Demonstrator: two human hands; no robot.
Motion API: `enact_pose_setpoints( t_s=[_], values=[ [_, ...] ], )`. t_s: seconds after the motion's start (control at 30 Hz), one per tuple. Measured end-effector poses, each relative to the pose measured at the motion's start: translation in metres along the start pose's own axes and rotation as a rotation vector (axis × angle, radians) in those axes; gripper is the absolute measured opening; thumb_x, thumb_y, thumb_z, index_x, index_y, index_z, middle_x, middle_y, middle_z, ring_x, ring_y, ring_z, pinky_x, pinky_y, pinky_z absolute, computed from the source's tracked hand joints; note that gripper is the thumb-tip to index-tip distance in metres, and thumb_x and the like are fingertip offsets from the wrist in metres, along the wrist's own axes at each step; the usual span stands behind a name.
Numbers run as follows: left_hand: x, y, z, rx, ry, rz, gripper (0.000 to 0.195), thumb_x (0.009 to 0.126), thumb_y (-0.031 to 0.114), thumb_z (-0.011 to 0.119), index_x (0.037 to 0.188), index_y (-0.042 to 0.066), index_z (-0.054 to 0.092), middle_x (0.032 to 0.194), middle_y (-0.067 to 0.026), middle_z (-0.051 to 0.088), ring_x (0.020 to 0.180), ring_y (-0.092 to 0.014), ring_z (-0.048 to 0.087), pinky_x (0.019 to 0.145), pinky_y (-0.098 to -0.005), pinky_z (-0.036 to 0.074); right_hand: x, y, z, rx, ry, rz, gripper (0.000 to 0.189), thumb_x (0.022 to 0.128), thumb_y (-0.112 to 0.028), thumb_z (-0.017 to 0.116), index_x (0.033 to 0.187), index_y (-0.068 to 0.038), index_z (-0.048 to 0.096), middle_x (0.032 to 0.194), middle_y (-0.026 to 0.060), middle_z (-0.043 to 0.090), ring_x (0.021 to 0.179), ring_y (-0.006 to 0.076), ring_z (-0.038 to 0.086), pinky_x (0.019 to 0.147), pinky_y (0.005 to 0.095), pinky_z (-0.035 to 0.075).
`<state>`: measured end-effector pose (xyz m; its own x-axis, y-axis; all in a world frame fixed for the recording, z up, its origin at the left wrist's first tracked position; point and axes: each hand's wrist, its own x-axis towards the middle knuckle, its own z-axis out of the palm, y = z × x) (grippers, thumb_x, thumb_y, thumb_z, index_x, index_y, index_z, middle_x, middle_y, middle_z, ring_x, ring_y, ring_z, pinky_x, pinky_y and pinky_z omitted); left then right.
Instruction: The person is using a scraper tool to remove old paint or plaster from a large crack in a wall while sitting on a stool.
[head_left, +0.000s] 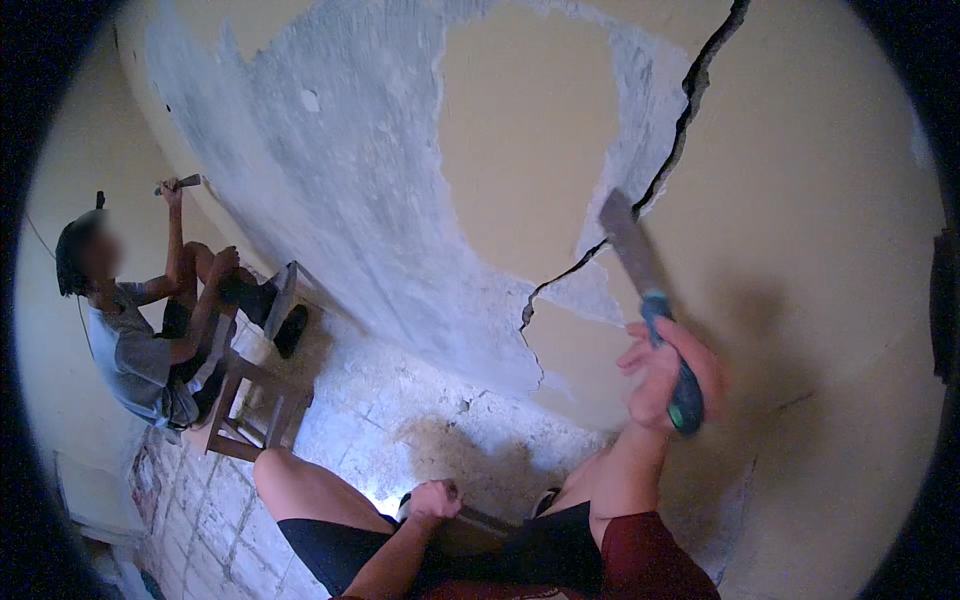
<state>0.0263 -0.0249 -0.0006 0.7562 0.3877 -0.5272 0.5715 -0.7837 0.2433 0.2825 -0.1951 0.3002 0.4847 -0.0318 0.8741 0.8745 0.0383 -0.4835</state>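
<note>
My right hand (671, 375) grips the dark green and black handle of a scraper (634, 244). Its flat metal blade points up the wall and overlaps a jagged crack (679, 139); whether it touches the wall I cannot tell. Around the crack the wall (787, 165) is partly yellowish paint and partly bared grey-white plaster (360, 150). A patch of paint (525, 142) stands between scraped areas. My left hand (435, 499) is curled low between my knees. Something dark shows at its finger side, too unclear to name.
To the left a person (135, 345) sits on a wooden stool (259, 405), holding a scraper-like tool (180, 184) up near the wall. One of their feet rests by another low stool (281, 296). Dusty floor tiles (225, 517) lie below, with a shadow beneath my hands.
</note>
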Motion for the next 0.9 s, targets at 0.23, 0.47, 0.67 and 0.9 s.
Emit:
enact_pose_setpoints(
  t_s=[0.23,0.47,0.67,0.9],
  values=[
    [0.001,0.000,0.005,-0.041,-0.044,-0.004,0.035,0.083,0.046,0.056,0.095,0.015,0.069,0.094,-0.0132,0.069,0.090,-0.031,0.067,0.082,-0.0431,0.052,-0.004,0.016,-0.010,0.110,0.075,0.129,0.033,0.088,-0.021,0.050,0.104,0.006,0.058,0.063,0.0240,0.059,0.045,0.0238,0.058,0.037,0.0280,0.043],
    [0.000,-0.003,0.002,-0.048,-0.009,0.053,0.038,0.083,0.048,0.056,0.095,0.015,0.069,0.093,-0.0143,0.069,0.090,-0.033,0.066,0.081,-0.0434,0.052,0.010,0.010,0.005,0.074,0.069,0.048,0.035,0.091,-0.025,0.049,0.103,0.007,0.058,0.062,0.0231,0.059,0.042,0.0205,0.055,0.036,0.0268,0.041],
    [0.000,-0.003,0.005,-0.080,0.025,0.032,0.039,0.082,0.050,0.057,0.094,0.015,0.069,0.093,-0.0147,0.069,0.090,-0.033,0.066,0.081,-0.0440,0.052,-0.007,-0.001,-0.018,0.201,0.246,0.198,0.036,0.092,-0.038,0.056,0.102,-0.006,0.065,0.076,0.0214,0.067,0.052,0.0219,0.062,0.047,0.0322,0.048],
    [0.001,-0.009,0.009,-0.038,0.032,0.051,0.036,0.082,0.046,0.057,0.095,0.015,0.069,0.093,-0.0156,0.069,0.088,-0.033,0.066,0.079,-0.0438,0.053,-0.007,0.005,0.001,0.139,0.195,-0.070,0.034,0.090,-0.026,0.053,0.101,0.005,0.061,0.061,0.0240,0.059,0.045,0.0234,0.058,0.039,0.0292,0.044]
  ],
)
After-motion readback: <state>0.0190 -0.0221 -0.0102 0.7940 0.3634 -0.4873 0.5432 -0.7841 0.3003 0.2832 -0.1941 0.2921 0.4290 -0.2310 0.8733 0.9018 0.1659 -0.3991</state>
